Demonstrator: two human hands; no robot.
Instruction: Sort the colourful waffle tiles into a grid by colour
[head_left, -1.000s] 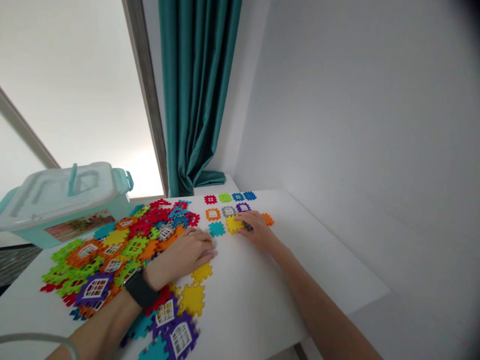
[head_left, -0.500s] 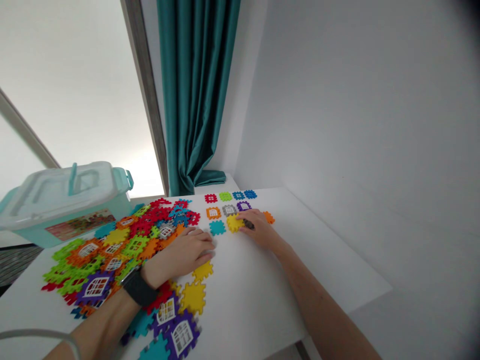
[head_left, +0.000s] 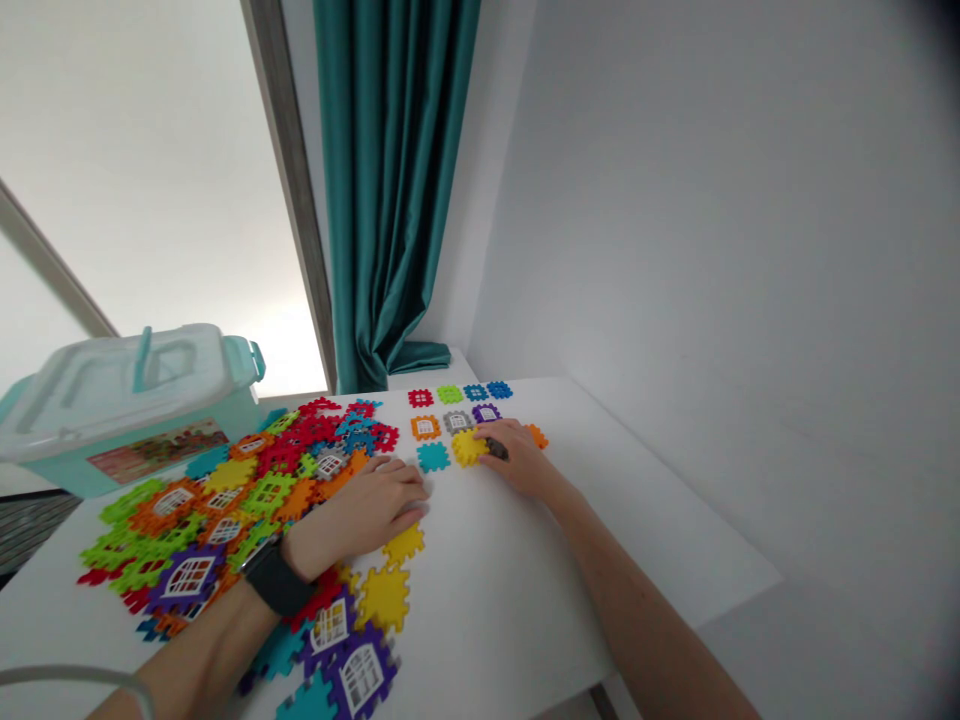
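My right hand [head_left: 517, 458] lies over a small grid of toothed plastic tiles on the white table [head_left: 660, 510], fingers curled on a dark tile next to a yellow tile [head_left: 466, 447]. A teal tile [head_left: 433, 457], orange framed tile [head_left: 425, 427], grey tile [head_left: 457, 421], purple tile [head_left: 486, 411] and an orange tile [head_left: 535, 436] surround it. Behind stand red [head_left: 421, 398], green [head_left: 450, 394] and blue tiles [head_left: 487, 390]. My left hand [head_left: 367, 505], with a black watch [head_left: 276, 578] on its wrist, rests flat, fingers together, at the edge of a big heap of coloured tiles [head_left: 225, 500].
A clear tub with teal lid and handles [head_left: 127, 400] stands at the back left. A teal curtain [head_left: 394, 190] hangs behind the table by a window frame [head_left: 292, 200]. A white wall [head_left: 712, 250] runs along the right. Yellow tiles [head_left: 386, 590] lie near my left wrist.
My right hand has slid slightly toward the grid's far row and its fingers sit on the dark tile. The left hand has stayed where it was.
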